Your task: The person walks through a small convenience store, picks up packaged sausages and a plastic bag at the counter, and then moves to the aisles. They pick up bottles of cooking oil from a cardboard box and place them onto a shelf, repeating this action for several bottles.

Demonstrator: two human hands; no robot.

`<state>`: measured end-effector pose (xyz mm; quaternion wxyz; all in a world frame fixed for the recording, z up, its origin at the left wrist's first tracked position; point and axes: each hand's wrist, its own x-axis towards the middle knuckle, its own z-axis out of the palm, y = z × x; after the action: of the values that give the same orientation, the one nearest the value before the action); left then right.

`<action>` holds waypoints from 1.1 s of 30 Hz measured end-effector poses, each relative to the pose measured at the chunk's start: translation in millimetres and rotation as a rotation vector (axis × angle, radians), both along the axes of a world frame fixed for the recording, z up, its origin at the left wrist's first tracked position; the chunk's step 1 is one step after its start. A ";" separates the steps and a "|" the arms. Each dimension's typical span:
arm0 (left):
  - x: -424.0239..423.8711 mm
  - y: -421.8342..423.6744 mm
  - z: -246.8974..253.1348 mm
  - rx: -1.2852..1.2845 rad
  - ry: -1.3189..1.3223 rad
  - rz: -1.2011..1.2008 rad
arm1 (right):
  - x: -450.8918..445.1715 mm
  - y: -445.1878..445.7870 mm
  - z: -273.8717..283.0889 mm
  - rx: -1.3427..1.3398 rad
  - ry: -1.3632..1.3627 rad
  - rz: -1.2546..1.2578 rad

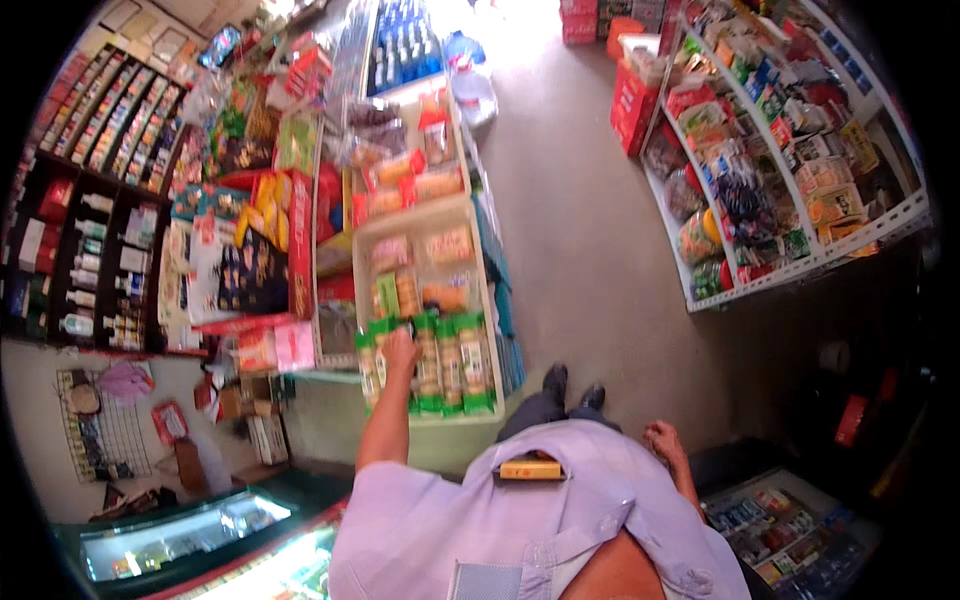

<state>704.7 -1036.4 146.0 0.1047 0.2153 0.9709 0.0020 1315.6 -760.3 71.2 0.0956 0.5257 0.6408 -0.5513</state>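
My left hand (401,348) reaches over a white plastic tray (486,315) and rests at green-capped packs of round biscuits (450,360); a small dark object shows at its fingertips. Whether the hand grips anything is not clear. Farther up in the same tray lie an orange snack pack (445,297), a pink-wrapped pack (391,253) and a white-and-red pack (450,244). My right hand (662,436) hangs beside my body, fingers loosely curled, near nothing on the shelves. A yellow box (530,470) sticks out of the shirt pocket on my chest.
Beyond the tray stand another tray of red-ended packs (433,184) and blue-wrapped bottles (397,60). A white metal rack (757,289) of packaged snacks flanks the aisle at right, beside a red box (632,105). A lit glass display case (187,532) is at lower left.
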 end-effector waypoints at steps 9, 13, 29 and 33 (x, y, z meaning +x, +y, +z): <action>32.3 65.7 68.4 0.742 -0.133 -0.051 | -49.5 14.1 25.1 0.116 0.036 -0.038; 97.4 135.9 68.8 1.004 -0.882 -0.050 | -117.9 27.6 88.3 0.345 0.245 0.022; 286.1 257.4 111.2 0.377 -1.629 -0.624 | -134.6 10.3 228.2 0.535 0.422 -0.047; 307.3 263.7 102.0 0.386 -1.686 -0.619 | -99.6 20.1 205.8 0.602 0.377 -0.207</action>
<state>1012.0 -772.7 248.0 0.7362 0.4069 0.4548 0.2925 1216.0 -740.2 277.0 -0.2393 0.4813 0.7241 -0.4322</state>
